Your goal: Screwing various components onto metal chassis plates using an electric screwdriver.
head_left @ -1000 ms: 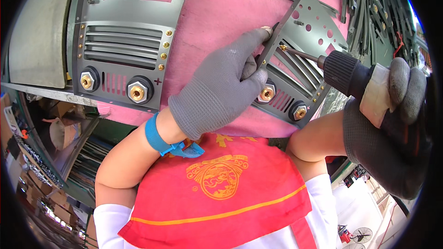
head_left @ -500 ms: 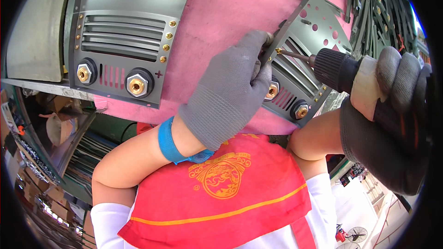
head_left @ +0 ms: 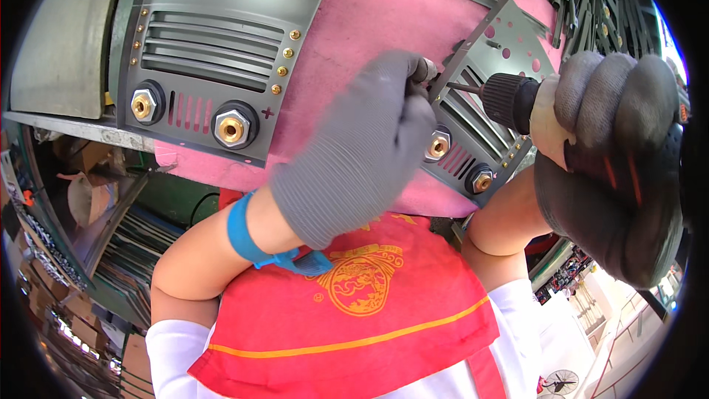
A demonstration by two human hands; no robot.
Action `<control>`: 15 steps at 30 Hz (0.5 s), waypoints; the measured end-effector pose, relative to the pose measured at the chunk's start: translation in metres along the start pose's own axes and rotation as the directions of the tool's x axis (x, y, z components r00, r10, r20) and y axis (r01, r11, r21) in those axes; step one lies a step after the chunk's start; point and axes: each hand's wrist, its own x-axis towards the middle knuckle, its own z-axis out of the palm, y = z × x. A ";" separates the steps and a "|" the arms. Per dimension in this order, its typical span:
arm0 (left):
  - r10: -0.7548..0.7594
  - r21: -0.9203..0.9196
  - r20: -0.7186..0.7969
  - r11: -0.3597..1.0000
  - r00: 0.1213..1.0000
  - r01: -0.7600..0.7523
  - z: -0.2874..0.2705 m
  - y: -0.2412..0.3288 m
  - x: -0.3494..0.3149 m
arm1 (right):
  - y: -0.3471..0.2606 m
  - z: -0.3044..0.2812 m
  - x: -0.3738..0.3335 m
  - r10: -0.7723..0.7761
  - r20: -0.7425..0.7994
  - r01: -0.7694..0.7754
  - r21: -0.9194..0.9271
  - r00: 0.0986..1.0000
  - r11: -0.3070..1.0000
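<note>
A grey metal panel [head_left: 509, 59], with slots, round holes and brass-centred terminals, sits tilted on the pink surface at the right. My left hand [head_left: 354, 148], in a grey glove, is closed at this panel's left edge, thumb and forefinger on it; what lies between the fingertips is partly hidden. In my gloved right hand [head_left: 613, 118] is a black power screwdriver [head_left: 509, 102], gripped around its body. Its thin bit points left, the tip at the panel's left edge near my left fingertips. No screw can be made out at the tip.
A second grey panel [head_left: 210, 52] with slats, brass screws and two large terminals lies at the left. Dark metal strips [head_left: 591, 7] are heaped at the far right. Pink padding [head_left: 369, 7] covers the work surface. Shelving with stacked sheets [head_left: 133, 273] stands below left.
The bit's tip was on a brass screw at the panel edge; that screw no longer shows there. My right hand and screwdriver moved slightly left and up. Both panels appear shifted in view.
</note>
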 end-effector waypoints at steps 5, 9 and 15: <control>-0.228 -0.385 0.207 0.875 0.951 0.294 -0.021 0.018 0.012 | -0.006 0.003 0.000 -0.009 0.135 0.043 -0.247 0.991 0.968; -0.256 -0.585 0.274 0.721 0.927 0.372 -0.020 0.023 0.019 | -0.003 -0.049 -0.021 -0.250 0.337 0.188 0.204 0.908 0.961; -0.273 -0.739 0.313 0.531 0.910 0.414 -0.008 0.030 0.026 | 0.018 -0.091 -0.020 -0.778 0.317 0.083 0.901 0.543 0.426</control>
